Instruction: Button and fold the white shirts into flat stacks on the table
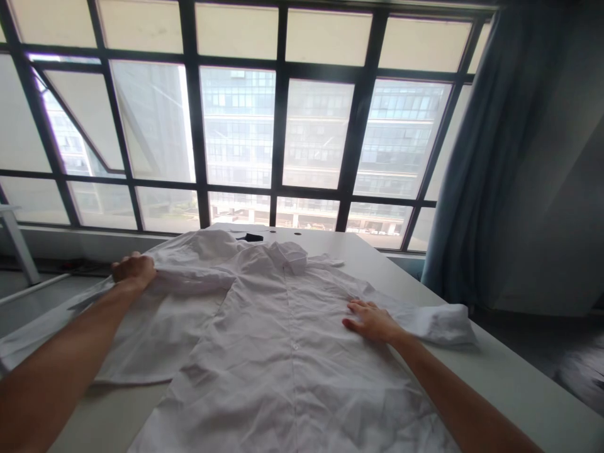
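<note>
Beyond the collar [291,256], a dark-framed window [279,126] spans the room, with a curtain [481,189] to the collar's right. The white shirt [255,377] lies front up on the pale tabletop [514,384], its body running from the collar toward the person; more white cloth [155,340] lies to the collar's left. Working the creases outward with light, even pressure would suit this thin fabric, the button line held straight so that the front does not skew. Pulling too hard on one side could drag the collar askew. The left hand [134,267], left of the collar, has its grip closed on a sleeve [193,278]. The right hand [370,319], on the collar's right and nearer the person, rests palm down, fingers slightly apart, pinching nothing.
</note>
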Demonstrator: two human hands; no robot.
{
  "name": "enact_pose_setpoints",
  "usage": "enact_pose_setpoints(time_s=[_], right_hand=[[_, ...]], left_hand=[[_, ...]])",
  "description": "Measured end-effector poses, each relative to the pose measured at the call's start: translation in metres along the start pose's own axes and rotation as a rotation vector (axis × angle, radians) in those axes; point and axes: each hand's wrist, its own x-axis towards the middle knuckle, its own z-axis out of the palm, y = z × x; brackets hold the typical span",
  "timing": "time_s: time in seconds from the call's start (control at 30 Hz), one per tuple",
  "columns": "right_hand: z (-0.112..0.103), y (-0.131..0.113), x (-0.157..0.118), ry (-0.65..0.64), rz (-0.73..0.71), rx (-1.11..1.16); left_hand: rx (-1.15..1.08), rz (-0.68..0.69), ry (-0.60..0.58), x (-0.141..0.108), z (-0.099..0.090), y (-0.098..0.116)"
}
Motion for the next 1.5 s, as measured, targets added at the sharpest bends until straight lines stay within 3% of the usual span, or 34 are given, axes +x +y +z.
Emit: enact_pose_setpoints(time_s=[0.07, 0.13, 0.2, 0.23, 0.3, 0.37, 0.43, 0.5, 0.6, 0.67, 0.83, 0.93, 1.07, 1.17, 1.27, 1.33, 1.43, 1.47, 1.5], right_hand=[[-0.001, -0.002, -0.001, -0.01, 0.005, -0.004], [-0.002, -0.003, -0.001, -0.021, 0.011, -0.006], [-0.003, -0.003, -0.002, -0.03, 0.019, -0.004], [-0.003, -0.002, -0.003, -0.034, 0.021, 0.001], [-0.001, 0.001, -0.003, -0.037, 0.016, 0.018], [0.002, 0.005, -0.002, -0.013, 0.01, 0.049], [0.005, 0.007, -0.001, 0.057, 0.0, 0.094], [0.007, 0.004, 0.001, 0.147, -0.045, 0.177], [0.005, -0.011, 0.001, 0.208, -0.151, 0.405], [0.003, -0.028, -0.001, 0.179, -0.198, 0.538], [0.0, -0.071, -0.011, 0.039, -0.343, 0.591], [0.0, -0.089, -0.01, 0.007, -0.293, 0.554], [0.004, -0.105, 0.004, 0.061, -0.206, 0.456], [0.007, -0.115, 0.015, 0.089, -0.186, 0.458], [-0.003, -0.121, 0.013, 0.198, -0.214, 0.506], [-0.02, -0.119, 0.002, 0.388, -0.275, 0.551], [-0.054, -0.107, -0.029, 0.62, -0.404, 0.587], [-0.064, -0.101, -0.04, 0.575, -0.47, 0.574], [-0.071, -0.095, -0.05, 0.423, -0.541, 0.552]], left_hand=[[-0.15, -0.039, 0.084, 0.004, -0.006, 0.012], [-0.384, -0.068, 0.267, 0.0, -0.013, 0.036], [-0.514, 0.032, 0.439, -0.013, -0.017, 0.069], [-0.588, 0.197, 0.568, -0.024, -0.018, 0.086], [-0.559, 0.695, 0.638, -0.052, -0.017, 0.115], [-0.335, 1.15, 0.526, -0.084, -0.012, 0.135], [-0.166, 1.412, 0.394, -0.112, -0.003, 0.143], [-0.066, 1.541, 0.267, -0.131, 0.007, 0.142], [-0.035, 1.615, 0.141, -0.14, 0.021, 0.134], [-0.076, 1.567, 0.124, -0.135, 0.029, 0.128], [-0.147, 1.245, 0.078, -0.116, 0.036, 0.121], [-0.144, 1.11, 0.056, -0.112, 0.037, 0.12], [-0.124, 0.916, 0.061, -0.115, 0.039, 0.129], [-0.159, 0.602, -0.008, -0.109, 0.039, 0.144], [-0.238, 0.302, -0.207, -0.092, 0.039, 0.159], [-0.264, 0.257, -0.332, -0.077, 0.041, 0.167], [-0.259, 0.322, -0.394, -0.06, 0.05, 0.173], [-0.257, 0.344, -0.397, -0.057, 0.053, 0.175], [-0.256, 0.362, -0.405, -0.055, 0.057, 0.176]])
